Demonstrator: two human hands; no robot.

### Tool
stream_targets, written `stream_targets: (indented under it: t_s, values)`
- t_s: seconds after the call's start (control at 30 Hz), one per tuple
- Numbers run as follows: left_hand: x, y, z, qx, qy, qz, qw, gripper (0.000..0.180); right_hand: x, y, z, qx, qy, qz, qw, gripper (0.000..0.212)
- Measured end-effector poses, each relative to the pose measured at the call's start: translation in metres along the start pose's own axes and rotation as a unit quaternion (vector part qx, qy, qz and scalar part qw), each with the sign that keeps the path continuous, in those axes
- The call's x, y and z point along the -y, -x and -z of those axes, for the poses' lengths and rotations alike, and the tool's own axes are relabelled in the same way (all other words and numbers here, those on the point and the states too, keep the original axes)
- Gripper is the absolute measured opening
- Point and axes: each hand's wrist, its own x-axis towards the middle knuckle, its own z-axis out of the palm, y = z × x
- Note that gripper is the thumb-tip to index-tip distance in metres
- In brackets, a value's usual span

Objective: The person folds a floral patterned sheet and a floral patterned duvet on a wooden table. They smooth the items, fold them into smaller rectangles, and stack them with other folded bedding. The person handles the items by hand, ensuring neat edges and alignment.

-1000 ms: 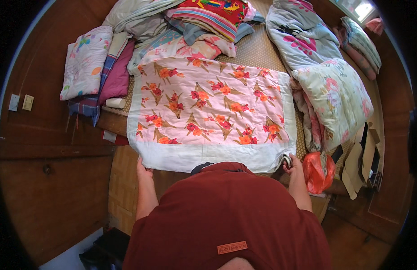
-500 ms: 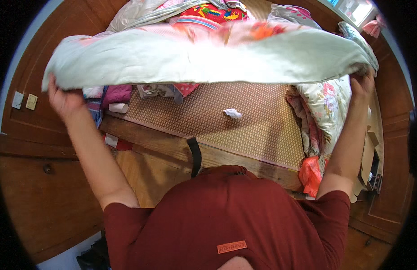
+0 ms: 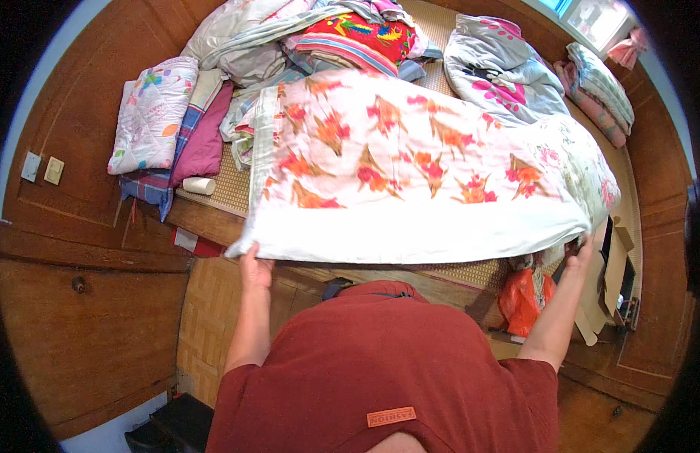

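Note:
A white quilt [image 3: 395,174] with red and orange flowers and a plain white border lies spread across the woven-mat bed, its near edge drawn toward me. At its near left corner, my left hand [image 3: 257,270] is closed on the border. My right hand [image 3: 580,249] grips the near right corner, fingers partly tucked under the cloth. The quilt's right end overlaps a cream floral quilt [image 3: 592,162]. Most of the mat beneath is hidden.
Folded bedding [image 3: 155,113] stacks at the left, beside a white roll [image 3: 199,186]. A red patterned pile [image 3: 357,41] and a grey quilt [image 3: 501,68] lie at the back. An orange-red plastic bag [image 3: 520,302] and an open cardboard box [image 3: 614,264] sit at the right.
Both hands have come down and nearer to me, the left also inward. The quilt, raised before, now lies on the bed with its flowered face showing and covers the crumpled white paper.

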Motion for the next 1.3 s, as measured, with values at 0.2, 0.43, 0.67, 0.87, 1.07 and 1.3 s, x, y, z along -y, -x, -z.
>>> stream_targets:
  t_s: [0.2,0.43,0.67,0.87,1.07,1.3]
  values:
    - [0.052,-0.004,0.047,-0.109,-0.123,0.086,0.983,0.031,-0.074,0.018,0.032,-0.057,0.105,-0.089,0.989,0.013]
    - [0.043,0.009,0.045,-0.103,-0.045,0.110,0.988,0.032,-0.102,0.026,0.021,-0.084,0.145,-0.104,0.980,0.008]
    - [0.039,0.002,0.031,-0.147,-0.076,-0.053,0.985,0.028,-0.099,0.002,-0.102,0.015,0.042,-0.136,0.990,0.019]
    - [0.031,0.018,0.002,0.019,-0.113,-0.139,0.984,0.030,-0.136,0.241,-0.374,0.469,0.279,0.077,0.835,0.032]
    - [0.016,0.068,-0.058,0.171,-0.285,-0.244,0.911,0.014,-0.242,0.444,-0.372,0.729,0.491,0.282,0.386,0.052]
    - [0.024,0.080,-0.054,0.138,-0.393,-0.321,0.851,0.019,-0.267,0.434,-0.339,0.716,0.372,0.197,0.557,0.070]
